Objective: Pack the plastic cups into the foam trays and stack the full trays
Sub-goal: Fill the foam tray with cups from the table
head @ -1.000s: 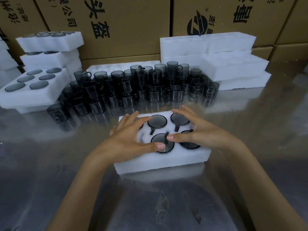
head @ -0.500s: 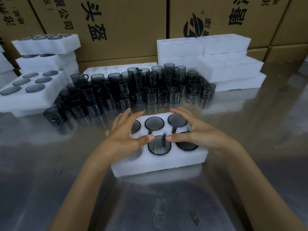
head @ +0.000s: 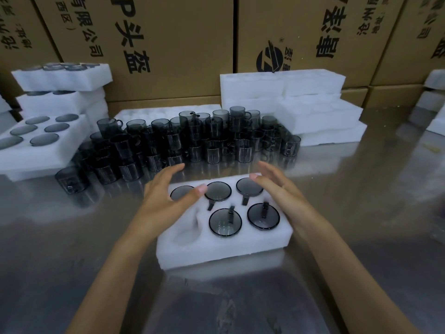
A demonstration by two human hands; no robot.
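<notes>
A white foam tray lies on the table in front of me. Several dark smoky plastic cups sit in its holes, among them a front-middle cup and a front-right cup. The front-left hole is empty. My left hand hovers over the tray's back-left corner with fingers extended and holds nothing. My right hand hovers over the back-right part, fingers straight, also holding nothing. A crowd of loose cups stands behind the tray.
Filled foam trays are stacked at the left. Empty foam trays are piled at the back right, and more foam sits at the far right. Cardboard boxes wall off the back. The steel table is reflective.
Both hands have let go of the front-middle cup, now seated in its hole, and have lifted and moved toward the back of the tray. The camera has moved closer.
</notes>
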